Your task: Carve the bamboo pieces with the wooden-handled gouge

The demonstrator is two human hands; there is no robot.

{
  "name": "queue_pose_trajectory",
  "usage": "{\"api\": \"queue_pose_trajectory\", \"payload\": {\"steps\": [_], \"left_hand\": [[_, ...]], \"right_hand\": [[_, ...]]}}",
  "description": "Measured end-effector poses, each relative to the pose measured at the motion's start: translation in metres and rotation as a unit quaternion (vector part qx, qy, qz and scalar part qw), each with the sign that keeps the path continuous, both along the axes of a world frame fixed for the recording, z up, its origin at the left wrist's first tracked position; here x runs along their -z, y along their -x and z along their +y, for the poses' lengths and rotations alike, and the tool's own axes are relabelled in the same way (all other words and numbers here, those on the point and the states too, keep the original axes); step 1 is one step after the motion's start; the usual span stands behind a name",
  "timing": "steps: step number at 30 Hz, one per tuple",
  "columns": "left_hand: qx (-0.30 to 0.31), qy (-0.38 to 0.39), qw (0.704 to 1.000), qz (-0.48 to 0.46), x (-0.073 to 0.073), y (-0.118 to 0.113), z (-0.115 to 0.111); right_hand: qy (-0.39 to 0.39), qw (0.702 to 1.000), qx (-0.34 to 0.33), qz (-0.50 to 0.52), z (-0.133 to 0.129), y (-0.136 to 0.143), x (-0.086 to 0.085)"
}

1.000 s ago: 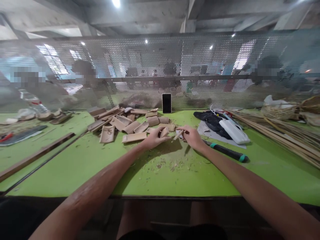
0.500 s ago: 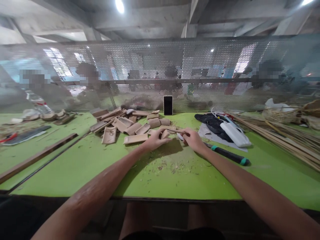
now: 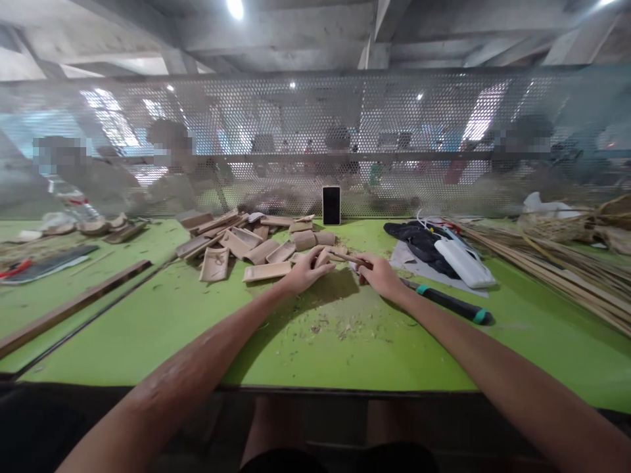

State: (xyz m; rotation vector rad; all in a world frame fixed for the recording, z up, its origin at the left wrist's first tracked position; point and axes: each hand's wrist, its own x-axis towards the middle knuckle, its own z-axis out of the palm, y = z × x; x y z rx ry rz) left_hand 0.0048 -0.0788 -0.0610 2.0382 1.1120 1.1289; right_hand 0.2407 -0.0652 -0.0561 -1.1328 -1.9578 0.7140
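My left hand [image 3: 306, 272] is closed around a small piece of split bamboo [image 3: 323, 258], holding it up a little above the table. My right hand [image 3: 379, 274] grips a thin, dark knife-like tool [image 3: 348, 258], whose narrow end points left and reaches the bamboo piece. Whether the tip touches the wood cannot be made out. Left of and beyond my hands lies a pile of curved bamboo pieces [image 3: 266, 252]. Shavings [image 3: 340, 325] are scattered on the green tabletop [image 3: 162, 309] below my hands.
A black-and-green handled tool [image 3: 453, 305] lies by my right forearm. Behind it are dark gloves [image 3: 421, 246] and a white object [image 3: 463, 263]. Bamboo strips [image 3: 552, 279] lie far right, a wooden bar [image 3: 73, 305] left. A phone [image 3: 331, 205] leans against the perforated screen [image 3: 276, 151]; people sit beyond.
My left hand has shifted slightly left and the bamboo piece is turned more upright. The tool's dark end now shows against it more clearly. The right hand has barely moved.
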Motion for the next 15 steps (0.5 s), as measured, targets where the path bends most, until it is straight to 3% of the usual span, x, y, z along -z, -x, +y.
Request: {"api": "queue_pose_trajectory", "payload": {"steps": [9, 15], "left_hand": [[0.021, 0.027, 0.997, -0.076, 0.0051, -0.0005, 0.0057], [-0.013, 0.074, 0.983, -0.168, 0.0095, -0.0019, 0.0082]], "right_hand": [[0.016, 1.000, 0.006, -0.001, -0.0031, 0.0006, -0.0025], [0.004, 1.000, -0.006, -0.010, -0.0007, -0.0017, 0.0013]]}}
